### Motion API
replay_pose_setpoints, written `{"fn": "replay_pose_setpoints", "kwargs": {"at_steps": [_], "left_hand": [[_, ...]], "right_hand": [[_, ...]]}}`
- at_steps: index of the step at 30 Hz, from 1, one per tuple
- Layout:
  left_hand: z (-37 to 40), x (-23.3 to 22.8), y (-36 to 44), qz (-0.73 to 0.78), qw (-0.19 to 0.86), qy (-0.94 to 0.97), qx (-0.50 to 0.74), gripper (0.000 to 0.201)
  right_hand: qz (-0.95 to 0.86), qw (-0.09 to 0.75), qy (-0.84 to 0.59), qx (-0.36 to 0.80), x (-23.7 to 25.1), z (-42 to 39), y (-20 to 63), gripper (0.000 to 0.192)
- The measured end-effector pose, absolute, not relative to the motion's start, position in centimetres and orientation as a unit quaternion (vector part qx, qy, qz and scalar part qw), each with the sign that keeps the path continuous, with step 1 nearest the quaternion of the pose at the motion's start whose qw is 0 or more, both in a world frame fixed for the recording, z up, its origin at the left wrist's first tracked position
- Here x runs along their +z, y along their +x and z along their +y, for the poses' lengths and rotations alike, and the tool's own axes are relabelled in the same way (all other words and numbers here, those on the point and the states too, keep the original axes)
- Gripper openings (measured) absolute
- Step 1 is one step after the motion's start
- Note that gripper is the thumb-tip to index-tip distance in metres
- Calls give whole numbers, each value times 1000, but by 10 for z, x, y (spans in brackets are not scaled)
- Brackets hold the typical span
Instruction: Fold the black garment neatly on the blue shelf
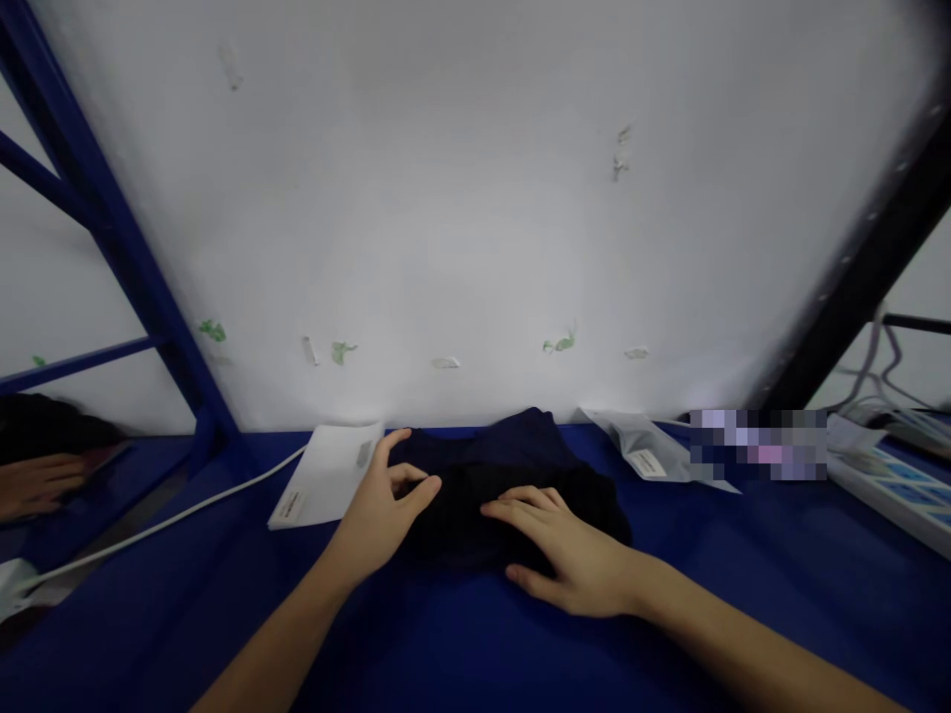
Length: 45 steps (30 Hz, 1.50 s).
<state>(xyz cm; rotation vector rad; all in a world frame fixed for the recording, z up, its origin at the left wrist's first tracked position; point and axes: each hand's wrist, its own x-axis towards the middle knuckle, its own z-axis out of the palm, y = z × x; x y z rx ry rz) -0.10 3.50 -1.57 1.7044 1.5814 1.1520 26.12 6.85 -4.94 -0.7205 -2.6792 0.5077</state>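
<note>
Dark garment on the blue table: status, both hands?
Left hand open, fingers on dark garment left edge. Right hand flat on top. White packet beside it; another person's hand far left, apart.

A white flat packet (327, 473) lies left of centre on the blue table (743, 574), with a white cable (170, 520) running off to the lower left. Right of centre lies a grey pouch (646, 451). A blue frame post (111, 228) slants across the upper left. A power strip (892, 490) sits at the right edge. Another person's hand (37, 480) shows at far left.
</note>
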Motion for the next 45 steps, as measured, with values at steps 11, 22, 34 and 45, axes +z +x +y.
{"fn": "replay_pose_setpoints", "kwargs": {"at_steps": [11, 22, 34, 45], "left_hand": [[27, -33, 12, 443, 404, 694, 397, 82], [27, -33, 18, 428, 410, 680, 431, 67], [32, -41, 21, 448, 333, 688, 464, 44], [38, -40, 12, 512, 131, 698, 483, 29]], "right_hand": [[-946, 143, -242, 164, -52, 67, 260, 77], [-955, 148, -233, 105, -52, 65, 256, 73], [-965, 150, -216, 8, -46, 58, 251, 67], [-943, 243, -225, -18, -49, 61, 253, 69]]}}
